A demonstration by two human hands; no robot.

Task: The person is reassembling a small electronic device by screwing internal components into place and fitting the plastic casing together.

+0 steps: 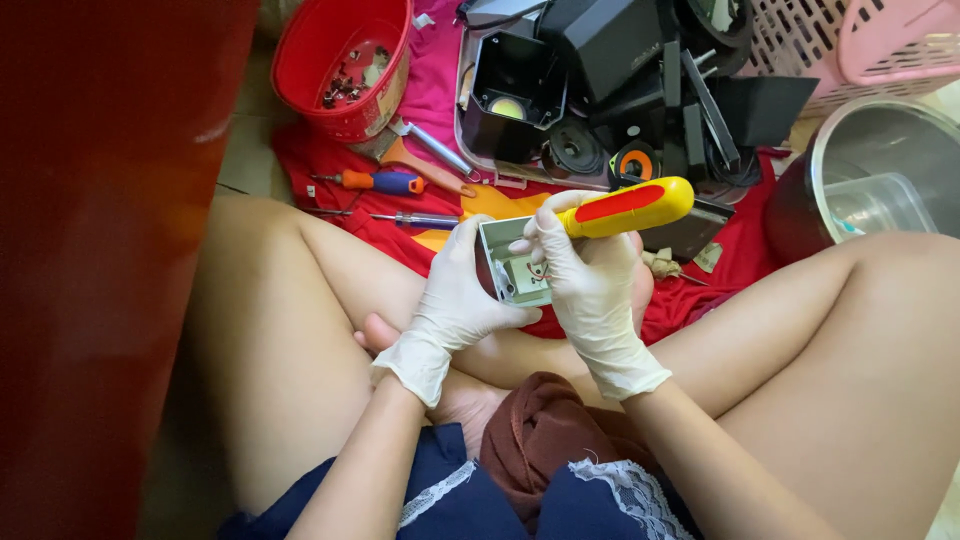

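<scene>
From the head camera, both hands wore thin, smooth white rubber gloves that wrinkled at the wrists. The left hand (455, 300) was curled around a small grey box (512, 262) with straight hard walls and an open top. Its grip was closed on the box, thumb on the near side and fingers behind the far wall. The box was held up above the person's crossed legs, tipped so the inside faced the camera, and a pale flat board showed inside it.

The right hand (590, 275) was wrapped tight around a fat screwdriver (628, 206) with a shiny yellow handle and a red strip along it. The handle lay almost flat, pointing to the right, and the fingers bent down toward the box. The metal tip was hidden, so where it touched could not be seen.

A soft red cloth (300, 160) lay on the floor. On it rested a thin screwdriver (410, 218) and one with an orange and blue handle (380, 182). A round red plastic bucket (345, 60) held small metal bits. Black speaker parts (600, 90) were piled behind. A shiny metal pot (880, 165) stood at the right, and a pink basket (870, 45) with holes sat above it.
</scene>
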